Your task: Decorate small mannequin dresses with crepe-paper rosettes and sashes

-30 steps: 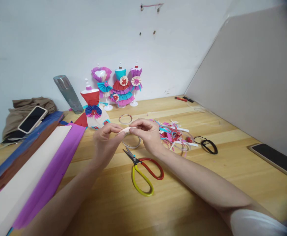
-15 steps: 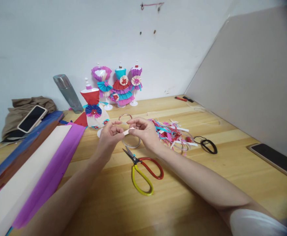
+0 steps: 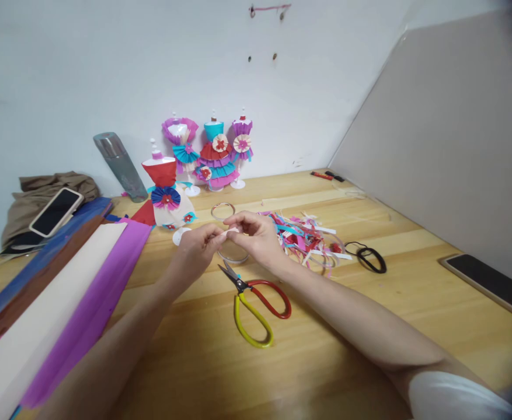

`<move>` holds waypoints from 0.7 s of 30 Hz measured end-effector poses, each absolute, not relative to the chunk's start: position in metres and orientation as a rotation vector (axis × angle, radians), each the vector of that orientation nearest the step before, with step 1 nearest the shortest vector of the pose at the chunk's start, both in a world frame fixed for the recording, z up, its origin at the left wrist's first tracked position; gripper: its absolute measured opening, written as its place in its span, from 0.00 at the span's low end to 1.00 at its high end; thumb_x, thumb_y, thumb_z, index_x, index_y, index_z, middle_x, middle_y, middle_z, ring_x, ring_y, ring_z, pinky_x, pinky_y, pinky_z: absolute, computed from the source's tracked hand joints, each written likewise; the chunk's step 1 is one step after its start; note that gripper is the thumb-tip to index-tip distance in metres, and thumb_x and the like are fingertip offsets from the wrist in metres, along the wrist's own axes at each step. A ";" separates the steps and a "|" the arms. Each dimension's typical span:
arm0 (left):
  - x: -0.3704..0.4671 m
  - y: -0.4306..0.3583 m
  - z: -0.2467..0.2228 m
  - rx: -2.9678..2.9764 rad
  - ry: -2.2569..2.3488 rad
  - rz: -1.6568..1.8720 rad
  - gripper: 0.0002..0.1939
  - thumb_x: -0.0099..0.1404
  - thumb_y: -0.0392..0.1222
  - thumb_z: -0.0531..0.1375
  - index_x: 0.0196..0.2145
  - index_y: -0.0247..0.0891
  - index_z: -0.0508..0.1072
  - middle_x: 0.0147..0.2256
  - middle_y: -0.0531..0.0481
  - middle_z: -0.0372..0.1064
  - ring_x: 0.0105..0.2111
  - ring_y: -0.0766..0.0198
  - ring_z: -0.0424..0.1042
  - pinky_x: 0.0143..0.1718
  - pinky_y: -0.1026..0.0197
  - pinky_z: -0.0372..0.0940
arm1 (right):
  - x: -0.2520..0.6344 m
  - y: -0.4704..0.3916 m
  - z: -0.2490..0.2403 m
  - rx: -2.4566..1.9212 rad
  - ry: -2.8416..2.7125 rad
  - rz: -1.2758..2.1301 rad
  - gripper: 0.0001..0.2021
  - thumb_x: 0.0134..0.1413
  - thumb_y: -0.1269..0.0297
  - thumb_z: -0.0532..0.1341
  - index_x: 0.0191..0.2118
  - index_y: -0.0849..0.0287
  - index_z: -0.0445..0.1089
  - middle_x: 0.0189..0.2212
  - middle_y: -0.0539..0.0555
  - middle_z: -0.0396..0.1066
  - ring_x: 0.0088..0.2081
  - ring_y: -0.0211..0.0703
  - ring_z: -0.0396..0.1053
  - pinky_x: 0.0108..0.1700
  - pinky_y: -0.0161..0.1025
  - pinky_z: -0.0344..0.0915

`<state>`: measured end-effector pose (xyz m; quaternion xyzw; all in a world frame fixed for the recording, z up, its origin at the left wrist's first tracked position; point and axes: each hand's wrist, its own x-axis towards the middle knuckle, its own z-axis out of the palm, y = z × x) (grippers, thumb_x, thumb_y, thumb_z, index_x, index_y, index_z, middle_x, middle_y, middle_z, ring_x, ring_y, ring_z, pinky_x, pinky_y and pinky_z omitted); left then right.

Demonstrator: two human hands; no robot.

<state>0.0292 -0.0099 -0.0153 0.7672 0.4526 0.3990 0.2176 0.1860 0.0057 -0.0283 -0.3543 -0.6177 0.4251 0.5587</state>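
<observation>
Between the fingertips of both hands is a small cream paper strip, mostly covered by the fingers. My left hand pinches its left end; my right hand pinches its right end. The two hands nearly touch. Just below them on the table lies a ring-shaped roll of clear tape, partly hidden by my right hand. Scissors with one red and one yellow handle lie nearer, blades slightly apart. Behind the hands rests another thin ring.
Paper-dressed mini mannequins stand by the wall, with one red-topped mannequin closer. Coloured paper scraps lie right of the hands. Crepe paper sheets, a bottle and a phone are left; a black hair tie and another phone right.
My left hand has moved right, closer to my right hand, and its fingers have closed in. Less of the paper strip shows between them now.
</observation>
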 end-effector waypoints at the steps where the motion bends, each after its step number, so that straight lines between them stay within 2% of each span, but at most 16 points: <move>1: 0.029 -0.010 -0.015 2.134 1.255 1.111 0.13 0.64 0.43 0.55 0.23 0.39 0.70 0.19 0.56 0.63 0.21 0.67 0.61 0.23 0.65 0.53 | 0.187 0.006 -0.028 -0.831 -1.456 0.997 0.06 0.41 0.67 0.64 0.30 0.60 0.73 0.21 0.46 0.65 0.24 0.34 0.60 0.28 0.34 0.58; 5: 0.028 -0.009 -0.012 2.120 1.253 1.141 0.14 0.62 0.42 0.55 0.20 0.39 0.67 0.18 0.56 0.62 0.21 0.68 0.59 0.24 0.65 0.52 | 0.192 0.009 -0.027 -0.790 -1.486 1.058 0.07 0.43 0.64 0.65 0.31 0.60 0.73 0.23 0.48 0.67 0.25 0.35 0.63 0.29 0.35 0.60; 8: 0.026 -0.006 -0.012 2.060 1.259 1.120 0.13 0.61 0.41 0.55 0.20 0.39 0.67 0.18 0.56 0.63 0.20 0.68 0.59 0.24 0.65 0.53 | 0.196 0.012 -0.025 -0.729 -1.512 1.133 0.11 0.46 0.61 0.64 0.38 0.59 0.72 0.33 0.52 0.71 0.27 0.36 0.66 0.31 0.36 0.63; 10: 0.025 -0.004 -0.013 2.023 1.240 1.116 0.13 0.61 0.42 0.55 0.20 0.38 0.68 0.19 0.56 0.64 0.21 0.68 0.61 0.25 0.65 0.55 | 0.196 0.013 -0.026 -0.722 -1.550 1.123 0.16 0.45 0.61 0.65 0.42 0.58 0.71 0.38 0.53 0.70 0.27 0.34 0.65 0.30 0.35 0.62; 12: 0.025 -0.003 -0.014 2.002 1.205 1.137 0.13 0.61 0.43 0.55 0.21 0.38 0.69 0.20 0.55 0.65 0.22 0.67 0.63 0.26 0.65 0.56 | 0.194 0.013 -0.028 -0.748 -1.599 1.104 0.18 0.43 0.61 0.67 0.43 0.59 0.71 0.34 0.52 0.70 0.26 0.34 0.64 0.29 0.35 0.61; 16: 0.023 -0.004 -0.016 2.032 1.164 1.132 0.11 0.62 0.42 0.55 0.23 0.37 0.69 0.21 0.55 0.66 0.24 0.67 0.64 0.27 0.65 0.57 | 0.192 0.014 -0.029 -0.805 -1.637 1.179 0.15 0.42 0.57 0.68 0.35 0.61 0.71 0.22 0.48 0.66 0.24 0.36 0.63 0.27 0.34 0.58; 21: 0.021 -0.004 -0.016 2.116 1.135 1.091 0.11 0.63 0.40 0.55 0.25 0.37 0.70 0.22 0.56 0.67 0.25 0.69 0.65 0.28 0.66 0.57 | 0.196 0.016 -0.021 -0.798 -1.573 1.250 0.16 0.36 0.55 0.71 0.25 0.60 0.69 0.18 0.46 0.63 0.21 0.33 0.58 0.25 0.33 0.53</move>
